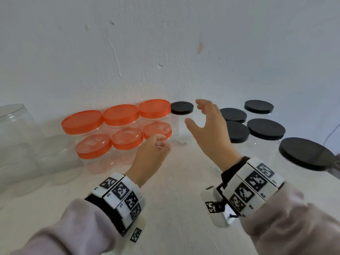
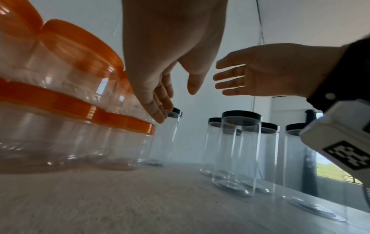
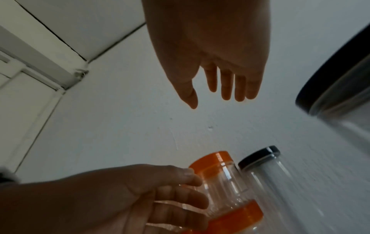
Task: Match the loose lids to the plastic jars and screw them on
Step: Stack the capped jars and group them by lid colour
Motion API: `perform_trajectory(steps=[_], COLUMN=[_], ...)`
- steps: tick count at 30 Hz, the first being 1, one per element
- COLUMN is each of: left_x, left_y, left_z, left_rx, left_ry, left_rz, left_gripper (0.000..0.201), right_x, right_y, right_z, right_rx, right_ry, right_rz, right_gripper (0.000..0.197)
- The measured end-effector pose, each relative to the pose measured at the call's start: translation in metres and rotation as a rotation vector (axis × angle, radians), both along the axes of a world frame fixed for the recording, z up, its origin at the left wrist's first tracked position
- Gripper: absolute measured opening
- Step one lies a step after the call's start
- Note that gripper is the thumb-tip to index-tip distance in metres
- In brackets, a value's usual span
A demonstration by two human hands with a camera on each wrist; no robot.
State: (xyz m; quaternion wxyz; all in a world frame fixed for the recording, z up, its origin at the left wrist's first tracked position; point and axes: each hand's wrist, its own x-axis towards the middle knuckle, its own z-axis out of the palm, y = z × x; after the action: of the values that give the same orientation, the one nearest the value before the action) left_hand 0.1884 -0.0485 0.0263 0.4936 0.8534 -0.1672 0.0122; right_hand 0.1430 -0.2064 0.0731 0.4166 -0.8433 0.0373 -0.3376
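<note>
Both hands hang loose and hold nothing: the left hand (image 1: pixel 150 153) beside the orange-lidded jars (image 1: pixel 127 138), the right hand (image 1: pixel 209 126) by the black-lidded jar (image 1: pixel 181 122), seemingly already capped, against the wall (image 1: pixel 165 52).

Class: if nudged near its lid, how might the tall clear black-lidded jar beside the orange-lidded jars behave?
The tall clear plastic jar with a black lid looks empty, so probably light. Being narrow and tall, it may tip rather than slide. Its smooth wall could be slippery.
</note>
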Motion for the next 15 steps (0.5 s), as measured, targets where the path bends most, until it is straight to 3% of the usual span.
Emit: perform_trajectory(steps=[9, 15], left_x=[-0.034, -0.039], left_y=[-0.034, -0.072], left_z=[0.013, 0.02], left_rx=[-0.004, 0.069], left_ry=[-0.058, -0.077], left_rz=[-0.195, -0.26], left_gripper=[0.034, 0.052], right_x=[-0.103, -0.122], right_y=[-0.062, -0.131], right_z=[0.023, 0.019], right_rx=[-0.141, -0.243], right_ry=[-0.05, 0.171], right_rz=[-0.108, -0.182], right_gripper=[0.034, 0.041])
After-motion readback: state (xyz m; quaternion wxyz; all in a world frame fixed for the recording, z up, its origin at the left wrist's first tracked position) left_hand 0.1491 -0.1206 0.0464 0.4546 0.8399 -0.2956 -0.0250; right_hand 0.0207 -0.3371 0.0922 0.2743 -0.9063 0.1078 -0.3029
